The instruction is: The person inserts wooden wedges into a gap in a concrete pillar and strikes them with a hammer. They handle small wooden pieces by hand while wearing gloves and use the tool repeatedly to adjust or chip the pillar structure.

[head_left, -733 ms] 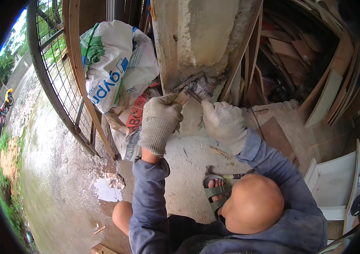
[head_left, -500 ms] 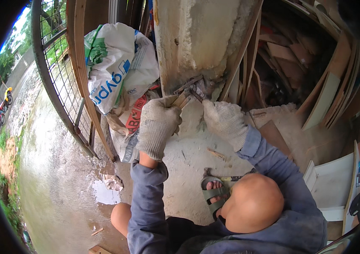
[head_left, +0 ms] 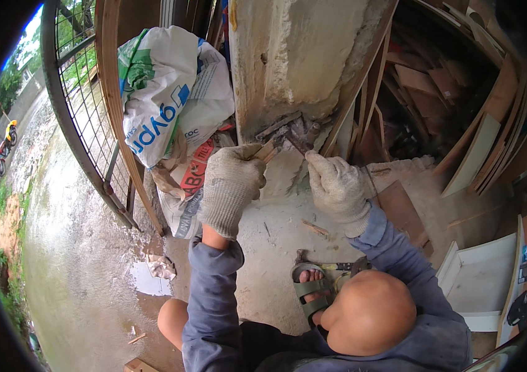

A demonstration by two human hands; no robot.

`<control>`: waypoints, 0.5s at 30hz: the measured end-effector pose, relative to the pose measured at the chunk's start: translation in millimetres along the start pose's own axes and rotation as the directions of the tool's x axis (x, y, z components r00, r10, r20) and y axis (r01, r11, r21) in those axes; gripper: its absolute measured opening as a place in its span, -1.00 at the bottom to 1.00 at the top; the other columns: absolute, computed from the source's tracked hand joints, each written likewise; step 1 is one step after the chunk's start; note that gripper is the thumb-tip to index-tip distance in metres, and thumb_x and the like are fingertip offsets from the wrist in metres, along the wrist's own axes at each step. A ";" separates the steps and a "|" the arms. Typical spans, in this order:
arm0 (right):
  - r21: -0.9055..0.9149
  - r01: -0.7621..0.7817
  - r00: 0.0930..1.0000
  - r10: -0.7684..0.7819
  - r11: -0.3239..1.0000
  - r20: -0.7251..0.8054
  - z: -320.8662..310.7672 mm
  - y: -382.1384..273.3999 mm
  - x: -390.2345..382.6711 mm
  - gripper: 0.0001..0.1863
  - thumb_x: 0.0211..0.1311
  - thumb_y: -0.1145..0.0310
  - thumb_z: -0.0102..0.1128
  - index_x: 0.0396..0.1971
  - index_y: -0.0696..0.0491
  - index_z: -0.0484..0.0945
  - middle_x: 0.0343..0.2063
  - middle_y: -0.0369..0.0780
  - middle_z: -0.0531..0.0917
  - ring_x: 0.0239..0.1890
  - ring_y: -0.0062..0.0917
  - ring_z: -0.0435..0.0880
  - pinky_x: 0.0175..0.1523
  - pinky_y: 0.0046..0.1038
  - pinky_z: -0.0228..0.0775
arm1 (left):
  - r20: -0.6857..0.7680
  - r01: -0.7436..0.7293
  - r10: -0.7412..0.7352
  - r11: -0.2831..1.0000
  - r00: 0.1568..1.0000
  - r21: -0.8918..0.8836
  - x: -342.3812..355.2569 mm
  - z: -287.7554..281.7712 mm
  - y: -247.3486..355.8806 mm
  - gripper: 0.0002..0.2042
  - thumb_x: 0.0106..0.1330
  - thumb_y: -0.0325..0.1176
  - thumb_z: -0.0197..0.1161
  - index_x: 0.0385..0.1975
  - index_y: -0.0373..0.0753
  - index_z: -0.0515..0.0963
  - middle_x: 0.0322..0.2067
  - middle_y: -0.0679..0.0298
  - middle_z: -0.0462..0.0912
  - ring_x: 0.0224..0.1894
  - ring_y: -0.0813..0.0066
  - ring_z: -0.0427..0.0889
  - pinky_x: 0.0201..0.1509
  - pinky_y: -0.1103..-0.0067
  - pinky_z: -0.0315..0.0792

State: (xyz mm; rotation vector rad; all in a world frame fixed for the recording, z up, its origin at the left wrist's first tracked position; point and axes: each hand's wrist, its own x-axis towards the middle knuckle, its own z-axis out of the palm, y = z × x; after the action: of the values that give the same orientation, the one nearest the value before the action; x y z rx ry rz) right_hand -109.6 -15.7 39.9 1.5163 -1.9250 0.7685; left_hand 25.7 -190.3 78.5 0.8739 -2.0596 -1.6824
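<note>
My left hand (head_left: 234, 186), in a pale knit work glove, is closed around a few short light-brown wood strips (head_left: 267, 152). Their ends point at a small heap of grey, charred-looking bits (head_left: 297, 133) against the foot of the wall. My right hand (head_left: 339, 192), gloved alike, pinches a thin dark stick or rod (head_left: 294, 146) whose far end reaches into that heap. What the stick is made of cannot be made out. Below my hands, by my sandalled foot (head_left: 313, 291), lies a hammer (head_left: 332, 266), partly covered by my knee.
White printed sacks (head_left: 170, 93) lean left of the worn concrete pillar (head_left: 304, 56). A metal mesh gate (head_left: 80, 105) stands beyond them. Wooden boards (head_left: 493, 142) crowd the right, with a white tray-like panel (head_left: 480, 273) nearer. A wood splinter (head_left: 314, 227) lies on the concrete floor.
My right hand has drawn back slightly toward the right and nearer to me, still gripping the dark stick. My left hand keeps its place with the wood strips.
</note>
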 end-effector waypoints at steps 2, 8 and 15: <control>-0.040 0.068 0.998 -0.067 0.997 0.019 4.1 1.9 -2.3 -0.65 0.11 0.50 0.34 -0.05 0.14 0.63 -0.50 -0.14 0.64 -0.43 -0.23 0.67 -0.43 -0.24 0.54 | -0.016 -0.032 0.033 0.998 0.999 0.062 0.9 3.3 -1.9 -0.66 0.25 -0.44 0.18 0.01 -0.31 0.70 -0.62 0.12 0.67 -0.65 0.47 0.65 -0.47 0.52 0.54; -0.157 0.164 0.982 -0.146 0.974 0.120 8.3 -1.3 -0.9 -0.63 0.00 0.52 0.37 -0.10 0.12 0.67 -0.52 -0.22 0.60 -0.47 -0.29 0.66 -0.45 -0.29 0.52 | -0.049 -0.123 0.136 0.970 0.989 0.209 1.4 -0.4 -3.4 -0.68 0.23 -0.40 0.21 -0.04 -0.25 0.72 -0.56 0.03 0.71 -0.55 0.32 0.73 -0.35 0.43 0.59; 0.053 -0.143 0.984 0.137 0.988 0.113 -6.0 0.1 18.3 -0.78 0.18 0.49 0.34 -0.15 0.11 0.66 -0.44 -0.05 0.71 -0.39 -0.16 0.74 -0.37 -0.27 0.58 | -0.038 -0.294 0.512 0.549 0.858 0.782 -10.1 8.2 -5.6 -0.65 0.24 -0.41 0.23 0.01 -0.01 0.72 -0.37 0.08 0.70 -0.29 0.02 0.71 -0.18 0.28 0.57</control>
State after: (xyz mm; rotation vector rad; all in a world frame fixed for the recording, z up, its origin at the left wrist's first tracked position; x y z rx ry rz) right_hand -112.9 -23.2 57.3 1.4985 -2.1250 0.8279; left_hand 29.7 -178.2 72.3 0.6754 -2.5141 -0.3667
